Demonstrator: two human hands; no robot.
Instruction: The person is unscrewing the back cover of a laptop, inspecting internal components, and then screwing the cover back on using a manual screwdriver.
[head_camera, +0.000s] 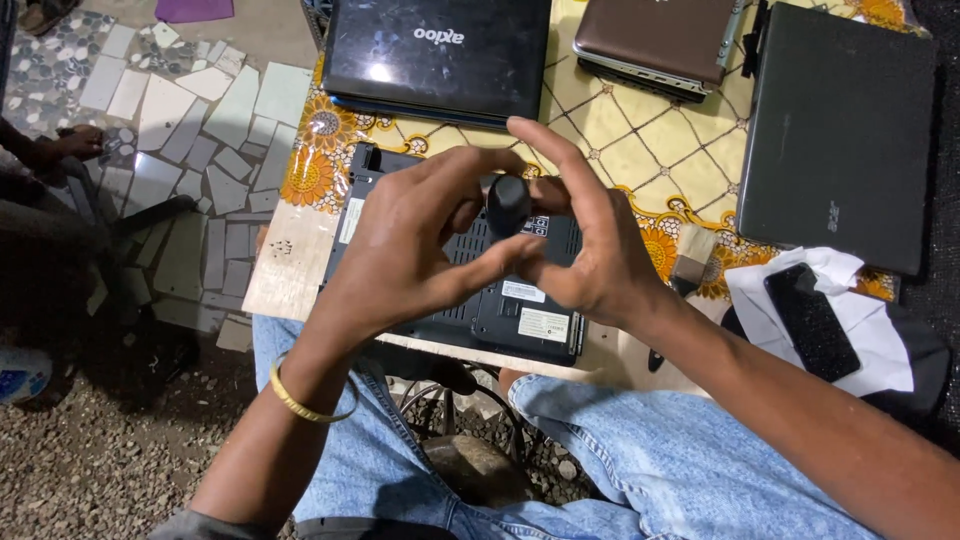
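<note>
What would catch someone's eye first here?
Both hands, left hand and right hand, meet at the centre and pinch a small black knob over an upturned black laptop. Three more closed laptops line the far side of the flowered tablecloth, and a dark phone lies on white paper at right.

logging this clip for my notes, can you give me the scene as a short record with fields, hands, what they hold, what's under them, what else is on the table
left hand: fingers closed on a small black round-ended tool handle
right hand: pinches the same handle from the other side
wrist: gold bangle on the left
under the hands: black laptop lying upside down
table: patterned yellow cloth
other laptops: glossy black one, brown one, dark grey one, all shut
right edge: black phone on white paper
</note>
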